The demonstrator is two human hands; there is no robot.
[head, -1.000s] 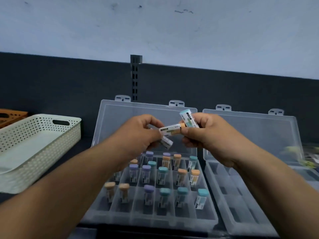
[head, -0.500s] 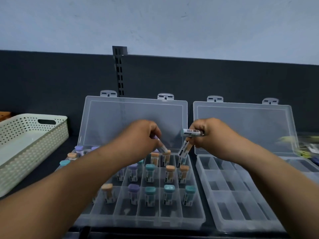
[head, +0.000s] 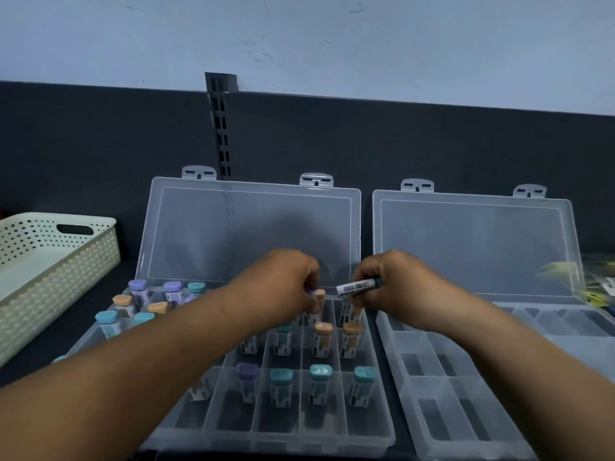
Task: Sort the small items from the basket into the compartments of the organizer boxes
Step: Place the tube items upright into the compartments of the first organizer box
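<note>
Placing step, mid-sort. Both hands hovered over the far row of the left organizer box. The left hand pinched a purple-capped tube at its top, lowering it cap-up beside an orange-capped tube already standing in that row. The right hand was curled round a barcoded tube, held roughly level above the far right compartment. A second tube sat just under its fingers; it may also have been gripped, but the fingers hid the contact, so I cannot tell.

The left box was mostly filled, with teal, purple and orange caps standing upright one per cell; the nearest row looked unused. The right organizer box showed no tubes in its visible compartments. The basket sat on the desk at far left, well apart from the hands, and no items showed inside it from this angle.

Next move, as a judgement: release the purple tube once it is seated, then tip the barcoded tube upright and drop it into a free cell. This needs care, because the neighbours stand close and could be knocked over.
</note>
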